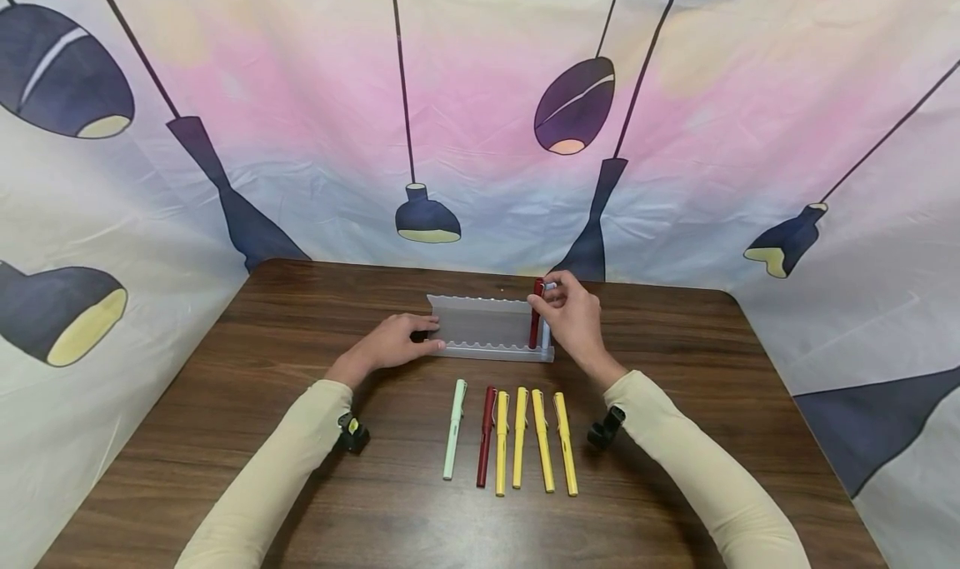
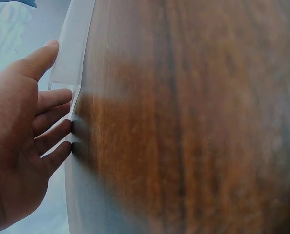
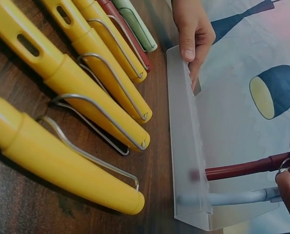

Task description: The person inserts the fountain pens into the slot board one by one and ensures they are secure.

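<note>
A frosted clear pen rack (image 1: 480, 353) with a notched front edge stands toward the back of the table. My right hand (image 1: 577, 317) pinches the top of a dark red pen (image 1: 534, 329) by its clip; the pen leans upright with its lower end in the rack near the right end. Right beside it, a pale blue-white pen (image 3: 242, 197) stands in the end slot. At the rack's left end my left hand (image 1: 392, 341) rests with its fingers fairly straight against the end, the thumb along the front edge (image 2: 51, 45).
In front of the rack lie a mint green pen (image 1: 454, 429), another dark red pen (image 1: 487, 437) and several yellow pens (image 1: 519, 437), side by side with clips toward the rack. The wooden table (image 1: 300, 302) ends at a printed cloth backdrop (image 1: 495, 69).
</note>
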`<state>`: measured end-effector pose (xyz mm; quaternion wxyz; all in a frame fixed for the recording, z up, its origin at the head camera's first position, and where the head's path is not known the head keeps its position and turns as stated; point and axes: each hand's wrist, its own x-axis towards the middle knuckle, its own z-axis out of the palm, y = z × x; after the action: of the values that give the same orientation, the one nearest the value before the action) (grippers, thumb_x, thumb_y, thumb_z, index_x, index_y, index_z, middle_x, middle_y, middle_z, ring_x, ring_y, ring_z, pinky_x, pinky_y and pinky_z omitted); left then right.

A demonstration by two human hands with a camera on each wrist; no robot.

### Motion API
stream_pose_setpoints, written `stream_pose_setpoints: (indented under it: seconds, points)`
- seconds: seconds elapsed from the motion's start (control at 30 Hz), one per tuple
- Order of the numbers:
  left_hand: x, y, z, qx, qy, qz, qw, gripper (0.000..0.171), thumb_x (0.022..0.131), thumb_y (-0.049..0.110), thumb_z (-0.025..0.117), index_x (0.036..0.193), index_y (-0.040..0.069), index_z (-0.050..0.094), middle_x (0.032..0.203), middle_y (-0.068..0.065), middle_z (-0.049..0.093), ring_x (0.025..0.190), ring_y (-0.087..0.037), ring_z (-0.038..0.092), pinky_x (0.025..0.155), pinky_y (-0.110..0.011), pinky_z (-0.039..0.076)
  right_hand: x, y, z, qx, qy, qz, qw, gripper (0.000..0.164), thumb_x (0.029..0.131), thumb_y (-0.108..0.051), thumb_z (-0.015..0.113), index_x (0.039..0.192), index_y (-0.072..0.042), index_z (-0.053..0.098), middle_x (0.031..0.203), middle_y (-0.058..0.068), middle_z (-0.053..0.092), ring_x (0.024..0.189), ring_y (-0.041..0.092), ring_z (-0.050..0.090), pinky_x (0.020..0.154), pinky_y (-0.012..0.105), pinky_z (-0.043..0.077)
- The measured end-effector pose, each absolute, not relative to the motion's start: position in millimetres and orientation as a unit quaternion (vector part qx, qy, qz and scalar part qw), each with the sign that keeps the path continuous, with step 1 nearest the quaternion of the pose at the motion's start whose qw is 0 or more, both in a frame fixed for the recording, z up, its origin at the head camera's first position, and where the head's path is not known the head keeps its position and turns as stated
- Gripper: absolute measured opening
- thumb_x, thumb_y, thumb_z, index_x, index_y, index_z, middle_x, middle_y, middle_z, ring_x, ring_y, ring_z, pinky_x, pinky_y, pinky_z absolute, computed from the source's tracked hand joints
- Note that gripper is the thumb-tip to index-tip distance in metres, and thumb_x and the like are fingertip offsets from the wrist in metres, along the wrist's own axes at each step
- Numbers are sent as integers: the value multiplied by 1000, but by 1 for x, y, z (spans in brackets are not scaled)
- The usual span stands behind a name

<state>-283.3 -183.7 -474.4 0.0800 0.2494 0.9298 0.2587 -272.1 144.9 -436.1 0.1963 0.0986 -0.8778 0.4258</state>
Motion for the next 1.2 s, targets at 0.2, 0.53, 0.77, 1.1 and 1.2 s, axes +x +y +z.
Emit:
stream_pose_setpoints:
  seconds: [0.2,0.53,0.77,1.1,1.2]
  points:
    - [-284,-184,-475,252,929,258,78,62,99,49,65,140,2,62,151,-15,53,142,-34,47,114,-53,40,-270,144,-437,103,-881,417,196,36,91,-26,81,118,-9,64,89,9,74,78,22,72,65,43,59]
    - [-285,-185,-476,252,930,255,80,62,99,50,64,139,3,63,152,-14,53,143,-34,46,115,-53,40,-272,144,-440,125,-887,388,215,36,90,-22,81,121,-13,65,83,5,71,74,21,71,64,42,57]
    - [-285,-185,-475,250,929,259,81,62,99,50,65,139,2,63,152,-15,53,143,-34,46,115,-54,40,-272,145,-440,136,-898,353,224,37,91,-25,80,122,-11,65,82,5,71,71,19,71,70,45,56]
    - [-287,-186,-478,252,929,258,79,62,99,50,65,140,3,63,152,-14,53,143,-34,46,115,-53,40,-270,148,-436,127,-910,331,216,43,90,-21,80,129,-9,67,85,6,74,70,19,69,69,46,57]
    - [-287,-186,-478,254,928,259,80,62,99,49,66,139,2,63,152,-14,53,143,-34,46,115,-53,40,-270,148,-435,127,-911,330,212,44,90,-21,80,130,-8,67,86,7,75,71,20,70,72,47,57]
